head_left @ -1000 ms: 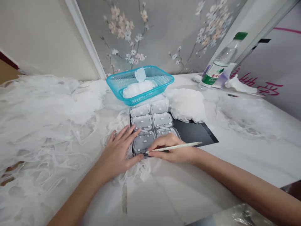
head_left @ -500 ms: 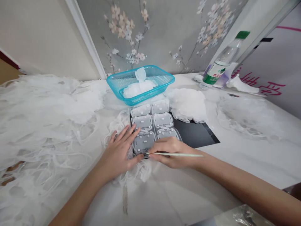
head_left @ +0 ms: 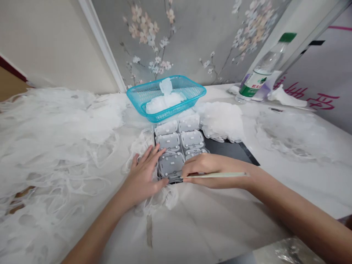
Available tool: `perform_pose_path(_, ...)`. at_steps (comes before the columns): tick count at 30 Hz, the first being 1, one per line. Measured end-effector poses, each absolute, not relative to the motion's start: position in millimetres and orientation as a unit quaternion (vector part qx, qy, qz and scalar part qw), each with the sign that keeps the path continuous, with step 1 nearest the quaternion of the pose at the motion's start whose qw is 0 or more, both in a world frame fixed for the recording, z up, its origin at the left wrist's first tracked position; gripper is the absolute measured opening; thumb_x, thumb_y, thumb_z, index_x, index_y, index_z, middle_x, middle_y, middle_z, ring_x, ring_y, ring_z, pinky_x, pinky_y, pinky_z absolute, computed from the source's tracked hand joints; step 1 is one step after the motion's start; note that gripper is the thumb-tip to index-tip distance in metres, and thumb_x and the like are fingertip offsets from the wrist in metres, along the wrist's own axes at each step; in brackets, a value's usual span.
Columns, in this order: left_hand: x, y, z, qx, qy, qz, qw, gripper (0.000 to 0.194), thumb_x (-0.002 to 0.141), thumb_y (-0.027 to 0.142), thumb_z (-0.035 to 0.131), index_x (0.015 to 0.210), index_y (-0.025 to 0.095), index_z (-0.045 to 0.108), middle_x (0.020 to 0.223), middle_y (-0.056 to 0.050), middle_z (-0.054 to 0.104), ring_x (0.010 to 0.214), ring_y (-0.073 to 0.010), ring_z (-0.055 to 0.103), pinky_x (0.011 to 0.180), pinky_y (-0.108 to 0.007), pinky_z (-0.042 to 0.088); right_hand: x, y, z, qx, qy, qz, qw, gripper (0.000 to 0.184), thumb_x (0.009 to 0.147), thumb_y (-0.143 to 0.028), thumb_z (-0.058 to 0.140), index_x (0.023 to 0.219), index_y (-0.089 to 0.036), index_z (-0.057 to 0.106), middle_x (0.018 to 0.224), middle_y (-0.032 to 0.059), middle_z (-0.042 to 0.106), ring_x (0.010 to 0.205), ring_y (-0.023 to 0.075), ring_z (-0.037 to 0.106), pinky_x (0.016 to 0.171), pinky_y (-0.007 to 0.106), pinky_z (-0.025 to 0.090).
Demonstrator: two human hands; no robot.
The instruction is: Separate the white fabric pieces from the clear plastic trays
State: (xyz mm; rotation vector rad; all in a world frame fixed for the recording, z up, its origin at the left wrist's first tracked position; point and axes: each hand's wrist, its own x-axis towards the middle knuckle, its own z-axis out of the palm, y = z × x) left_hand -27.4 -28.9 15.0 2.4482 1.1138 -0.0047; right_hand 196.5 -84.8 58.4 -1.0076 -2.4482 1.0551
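A translucent grey sheet of moulded rounded panels (head_left: 172, 164), dotted with small white pegs, lies on a black mat (head_left: 224, 149). Along its left edge my left hand (head_left: 144, 179) rests flat with fingers spread, the thumb by the near left corner. In a pinch, my right hand (head_left: 209, 169) holds a slim pale-green stick-like tool (head_left: 220, 175), its dark tip at the sheet's near edge. The right hand covers the near right panel in part. Thin white trimmings (head_left: 172, 196) lie in front of the sheet and beside my left hand.
A blue plastic basket (head_left: 165, 117) with white pieces stands behind the sheet. White pieces are piled (head_left: 222, 121) to its right. A large heap of stringy white scraps (head_left: 55, 121) spreads over the left. A green-capped water bottle (head_left: 254, 82) stands at the back right.
My right hand and the tool have moved right along the sheet's near edge. My left hand stays pressed at the left side. The view has shifted slightly.
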Motion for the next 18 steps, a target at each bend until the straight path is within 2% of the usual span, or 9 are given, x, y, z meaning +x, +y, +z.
perform_pose_path(5,-27.1,-30.7,15.0,0.887,0.403,0.003,0.224,0.068,0.081,0.045,0.051,0.141,0.028,0.024,0.152,-0.007,0.013,0.14,-0.03,0.009,0.106,-0.063,0.007,195.3,-82.6,50.5,-0.371,-0.826,0.392,0.161,0.015,0.088,-0.012,0.049,0.077,-0.013,0.06,0.07,-0.0007,0.056,0.062,0.0085,0.053,0.059,0.018,0.038)
perform_pose_path(10,-26.0,-32.7,14.1,0.883,0.419,0.0,0.211,0.063,0.084,0.046,0.047,0.14,0.027,0.026,0.152,-0.006,0.013,0.14,-0.0276,0.009,0.107,-0.061,0.006,192.8,-82.8,31.0,-0.379,-0.789,0.425,0.23,0.015,0.089,-0.024,0.052,0.088,-0.014,0.064,0.081,0.0024,0.063,0.072,0.0102,0.057,0.064,0.017,0.041)
perform_pose_path(18,-25.7,-32.4,13.9,0.885,0.419,-0.004,0.203,0.064,0.083,0.044,0.049,0.141,0.027,0.024,0.152,-0.006,0.013,0.14,-0.0283,0.009,0.107,-0.061,0.007,204.7,-80.7,48.5,-0.409,-0.789,0.431,0.155,0.013,0.086,-0.017,0.052,0.081,-0.014,0.064,0.076,0.0002,0.062,0.066,0.0092,0.056,0.059,0.017,0.039)
